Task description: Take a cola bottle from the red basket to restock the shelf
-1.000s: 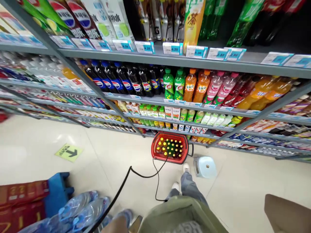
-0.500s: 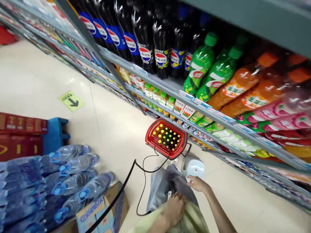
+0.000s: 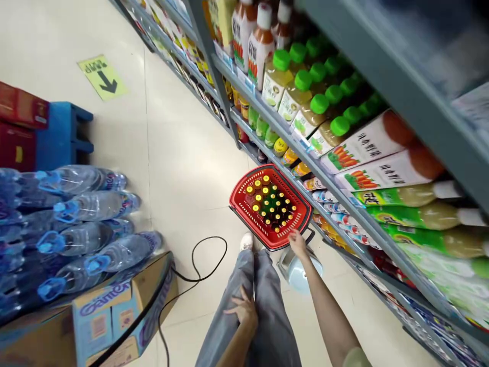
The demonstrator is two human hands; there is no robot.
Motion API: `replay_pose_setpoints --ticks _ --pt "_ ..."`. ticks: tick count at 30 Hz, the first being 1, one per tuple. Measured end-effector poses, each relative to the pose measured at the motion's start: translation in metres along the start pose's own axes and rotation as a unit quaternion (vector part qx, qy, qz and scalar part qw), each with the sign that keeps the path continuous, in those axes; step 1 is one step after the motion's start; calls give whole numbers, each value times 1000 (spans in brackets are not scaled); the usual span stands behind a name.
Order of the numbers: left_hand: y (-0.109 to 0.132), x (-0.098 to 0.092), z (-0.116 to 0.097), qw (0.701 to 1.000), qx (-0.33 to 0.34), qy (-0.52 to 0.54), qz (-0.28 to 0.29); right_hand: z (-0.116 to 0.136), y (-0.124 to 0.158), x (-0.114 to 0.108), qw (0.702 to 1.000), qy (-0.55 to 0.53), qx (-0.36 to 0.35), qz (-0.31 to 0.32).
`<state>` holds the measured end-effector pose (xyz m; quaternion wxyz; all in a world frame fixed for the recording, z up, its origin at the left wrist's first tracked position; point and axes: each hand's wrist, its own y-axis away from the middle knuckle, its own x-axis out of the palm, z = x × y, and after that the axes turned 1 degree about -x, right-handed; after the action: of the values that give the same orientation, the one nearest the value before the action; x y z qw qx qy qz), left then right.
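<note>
Right hand [image 3: 297, 241] reached to red plastic basket [image 3: 244, 206] rim, fingers loosely apart; left hand [image 3: 244, 312] flat on grey trouser leg [image 3: 267, 306].

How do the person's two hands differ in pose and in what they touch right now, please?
The right hand is stretched forward to the rim of the red basket; the left hand is drawn back, resting on the grey trouser leg. The right arm is extended, the left bent. Both are bare and hold nothing.
</note>
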<state>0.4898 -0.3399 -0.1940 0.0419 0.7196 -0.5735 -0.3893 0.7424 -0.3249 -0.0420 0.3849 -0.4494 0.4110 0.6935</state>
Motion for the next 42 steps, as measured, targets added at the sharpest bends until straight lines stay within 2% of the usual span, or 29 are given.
replay_pose_setpoints --ticks 2,4,8,12,15,19,22,28,34,36,39,42 --pt "-9 -1 12 987 -53 -148 -35 8 -28 24 999 -12 -30 -17" --pt "-18 -12 18 971 -61 -226 -40 14 -49 49 999 -12 -46 -26" --pt "-38 -40 20 982 -74 -171 -15 19 -78 88 998 14 -47 -32" --pt "-51 -46 19 980 -87 -175 -46 23 -106 104 997 53 -46 -43" --pt "-56 -42 18 976 -83 -186 -72 25 -132 107 994 90 -31 -53" --pt "-61 -37 17 973 -68 -204 -85 15 -164 110 984 150 61 -75" --pt "-64 -32 17 971 -70 -215 -77 0 -174 112 975 187 113 -45" --pt "-63 -15 26 959 -45 -259 -111 -32 -169 106 961 254 108 -19" --pt "-62 -4 31 935 -33 -333 -119 -50 -167 97 966 250 68 18" --pt "-62 -1 30 933 -29 -344 -106 -50 -166 97 969 238 58 14" --pt "-62 -1 23 939 -33 -338 -53 -48 -158 92 978 201 61 -12" --pt "-59 -4 13 944 -43 -327 -5 -45 -132 70 986 141 67 -65"
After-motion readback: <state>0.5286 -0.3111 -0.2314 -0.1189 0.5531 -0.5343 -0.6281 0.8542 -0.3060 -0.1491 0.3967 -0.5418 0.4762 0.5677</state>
